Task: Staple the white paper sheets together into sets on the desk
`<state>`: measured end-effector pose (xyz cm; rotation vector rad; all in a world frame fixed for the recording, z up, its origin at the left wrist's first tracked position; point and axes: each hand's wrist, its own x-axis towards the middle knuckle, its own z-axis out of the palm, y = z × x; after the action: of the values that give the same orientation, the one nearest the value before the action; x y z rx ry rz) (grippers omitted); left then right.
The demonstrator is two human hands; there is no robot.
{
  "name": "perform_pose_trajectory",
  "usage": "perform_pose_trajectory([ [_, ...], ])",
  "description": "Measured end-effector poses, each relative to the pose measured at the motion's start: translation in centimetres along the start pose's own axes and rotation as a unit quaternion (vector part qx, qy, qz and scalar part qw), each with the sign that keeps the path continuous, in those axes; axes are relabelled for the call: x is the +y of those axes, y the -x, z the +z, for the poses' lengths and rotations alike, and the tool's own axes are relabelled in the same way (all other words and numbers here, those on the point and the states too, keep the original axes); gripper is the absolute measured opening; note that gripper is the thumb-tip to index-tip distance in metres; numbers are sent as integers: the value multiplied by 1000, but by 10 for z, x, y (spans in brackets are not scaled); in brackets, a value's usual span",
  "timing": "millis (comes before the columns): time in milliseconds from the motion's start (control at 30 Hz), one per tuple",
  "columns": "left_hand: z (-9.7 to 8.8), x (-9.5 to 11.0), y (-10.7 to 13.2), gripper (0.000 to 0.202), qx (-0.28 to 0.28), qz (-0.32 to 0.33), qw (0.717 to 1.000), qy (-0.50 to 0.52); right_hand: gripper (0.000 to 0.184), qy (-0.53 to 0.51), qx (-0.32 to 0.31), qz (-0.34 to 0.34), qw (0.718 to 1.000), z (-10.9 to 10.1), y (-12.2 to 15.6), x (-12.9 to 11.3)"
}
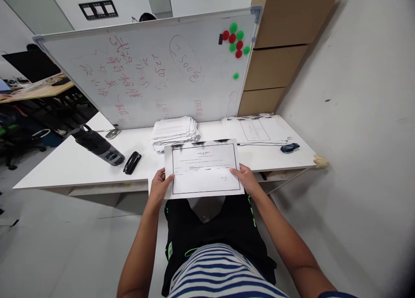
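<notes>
A printed sheet of paper [201,181] with a dark border is held out level in front of me, over the desk's front edge. My left hand [160,185] grips its left side, thumb on top. On the opposite side my right hand [245,179] pinches the edge in the same way, with its thumb over the print. The fingers of both hands are hidden under the paper. Whether it is one sheet or several I cannot tell. Just behind it lies a thick paper stack [175,129], and to the right a flatter paper pile [256,131].
On the white desk [87,170] stand a dark bottle [97,144], a black stapler [132,162], a computer mouse [112,133] and a dark blue object [289,148]. A whiteboard [136,73] with magnets rises behind. Cardboard boxes [275,68] are stacked beside the right wall.
</notes>
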<state>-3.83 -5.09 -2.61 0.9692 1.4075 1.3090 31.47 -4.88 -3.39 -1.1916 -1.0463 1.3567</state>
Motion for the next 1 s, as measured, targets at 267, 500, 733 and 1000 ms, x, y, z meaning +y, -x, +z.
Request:
perform_pose_trajectory([
  [267,1,6,5,57,0,-2,1000,6,38,-1,-4,-7,1000,2,-4,4],
  [500,2,7,7,57,5,-7,1000,12,38,6,1,-3,1000,3,-4,3],
  [733,1,7,5,60,0,4,1000,-9,38,4,5,1,1000,5,0,2],
  [1000,-5,3,-1,64,27,9,999,-35,36,-27,14,16,999,5,1,5],
])
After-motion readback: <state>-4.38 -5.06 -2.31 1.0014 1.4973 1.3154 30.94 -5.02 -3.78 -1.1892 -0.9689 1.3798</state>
